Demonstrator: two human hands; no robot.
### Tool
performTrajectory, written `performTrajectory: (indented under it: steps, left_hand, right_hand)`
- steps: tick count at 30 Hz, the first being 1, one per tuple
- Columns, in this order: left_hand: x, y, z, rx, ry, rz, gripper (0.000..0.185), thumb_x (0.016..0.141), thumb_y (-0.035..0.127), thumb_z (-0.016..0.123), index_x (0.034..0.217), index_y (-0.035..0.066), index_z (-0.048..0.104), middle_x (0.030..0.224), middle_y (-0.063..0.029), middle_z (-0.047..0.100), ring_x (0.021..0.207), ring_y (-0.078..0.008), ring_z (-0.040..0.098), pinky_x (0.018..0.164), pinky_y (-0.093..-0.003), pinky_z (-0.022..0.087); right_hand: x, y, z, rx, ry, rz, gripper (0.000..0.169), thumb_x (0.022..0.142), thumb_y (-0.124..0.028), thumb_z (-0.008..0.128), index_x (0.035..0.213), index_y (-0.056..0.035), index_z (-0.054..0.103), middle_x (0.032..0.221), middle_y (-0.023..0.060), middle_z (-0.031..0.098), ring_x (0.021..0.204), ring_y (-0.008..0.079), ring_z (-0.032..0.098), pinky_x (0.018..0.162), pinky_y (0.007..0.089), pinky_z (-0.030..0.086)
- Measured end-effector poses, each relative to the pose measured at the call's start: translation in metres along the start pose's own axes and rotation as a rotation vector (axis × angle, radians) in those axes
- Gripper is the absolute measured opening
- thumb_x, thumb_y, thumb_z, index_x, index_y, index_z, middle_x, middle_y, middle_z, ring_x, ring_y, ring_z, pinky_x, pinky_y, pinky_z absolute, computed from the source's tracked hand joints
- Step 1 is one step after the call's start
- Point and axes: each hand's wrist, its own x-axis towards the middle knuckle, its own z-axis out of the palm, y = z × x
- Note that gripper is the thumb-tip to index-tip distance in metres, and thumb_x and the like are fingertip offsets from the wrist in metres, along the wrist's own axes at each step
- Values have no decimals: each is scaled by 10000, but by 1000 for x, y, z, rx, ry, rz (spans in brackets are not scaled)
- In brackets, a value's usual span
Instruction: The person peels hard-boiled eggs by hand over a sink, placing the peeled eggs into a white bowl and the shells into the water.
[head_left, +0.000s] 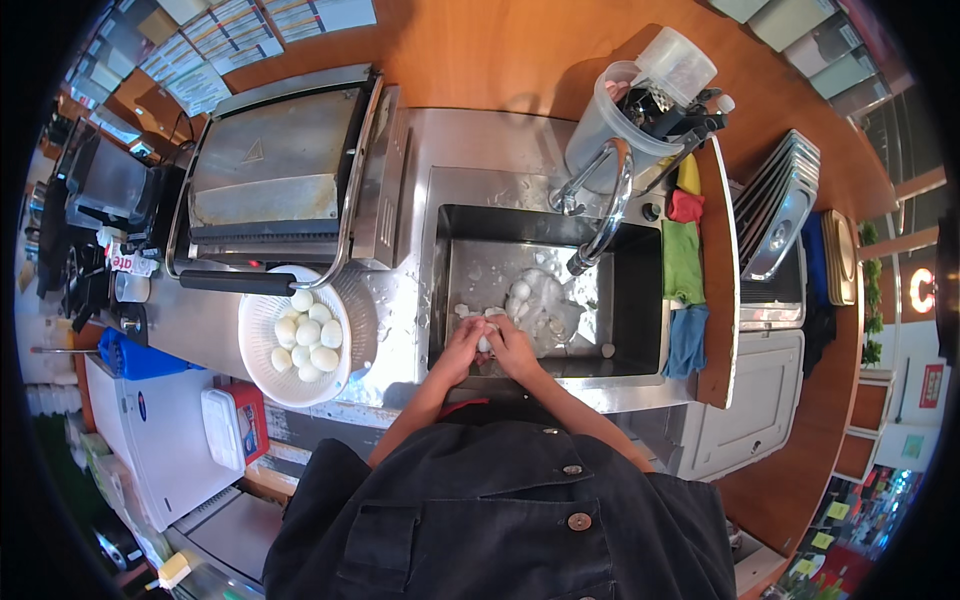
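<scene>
Over the near left part of a stainless steel sink (637, 315), my left hand (463, 346) and my right hand (512, 346) are together around a white egg (484, 343). Bits of eggshell (463, 309) lie just beyond my fingers. In the basin, several white eggs (521, 290) sit in a wet, shiny heap that seems to be water and shell; its details are unclear. One small pale piece (607, 350) rests near the basin's right corner. To the left, a white plastic colander (251, 337) holds several peeled eggs (324, 358).
A chrome faucet (622, 195) arches over the sink. Left of it stands a contact grill (270, 165) whose handle (236, 282) reaches above the colander. Behind the faucet is a plastic tub of utensils (585, 154). Coloured cloths (682, 262) hang on the right divider.
</scene>
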Motion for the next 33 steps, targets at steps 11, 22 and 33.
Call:
performTrajectory:
  steps: [11,22,33]
  left_hand:
    - [16,-26,-3,226,128,170,337,959,361,367,1004,80,548,841,-14,553,695,-85,483,558,-231,401]
    - [5,-3,23,589,295,400,316,903,250,365,847,-5,543,708,-202,570,684,-325,565,637,-398,413]
    - [10,-9,22,408,273,475,222,861,165,383,747,12,497,598,-63,460,586,-129,448,560,-313,384]
  right_hand:
    - [7,-6,10,-233,114,145,330,885,-340,469,882,-17,538,649,226,575,657,391,594,600,442,444]
    - [9,-10,12,-202,247,117,265,837,-250,454,801,-2,539,708,257,591,703,445,575,643,509,438]
    - [9,-2,14,-2,277,56,229,824,-162,425,778,32,538,693,262,585,689,412,592,641,464,451]
